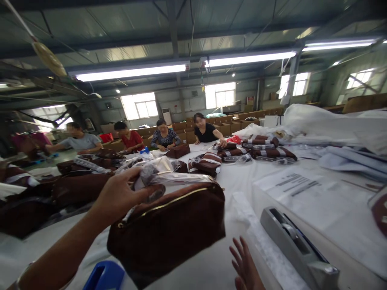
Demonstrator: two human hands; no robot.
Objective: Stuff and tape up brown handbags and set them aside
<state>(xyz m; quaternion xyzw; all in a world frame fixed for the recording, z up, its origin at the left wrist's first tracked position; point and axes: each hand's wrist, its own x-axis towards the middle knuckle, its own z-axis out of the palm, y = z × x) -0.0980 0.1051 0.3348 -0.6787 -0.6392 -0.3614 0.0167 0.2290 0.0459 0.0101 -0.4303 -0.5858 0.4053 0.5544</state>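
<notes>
My left hand (121, 195) reaches in from the lower left, fingers and thumb closed on crumpled clear plastic wrapping (160, 171) at the top of a brown zip pouch (169, 229). The pouch stands on the white table (211, 266) in front of me, its gold zipper running along the top edge. My right hand (244, 266) shows at the bottom edge, fingers stretched up and apart, holding nothing, just right of the pouch.
A grey tape dispenser (294, 245) lies to the right. A blue object (104, 276) sits at the bottom left. Brown pouches (75, 189) pile on the left, striped ones (263, 151) further back. Several other people (165, 137) sit at the far end. White bags (320, 123) heap on the right.
</notes>
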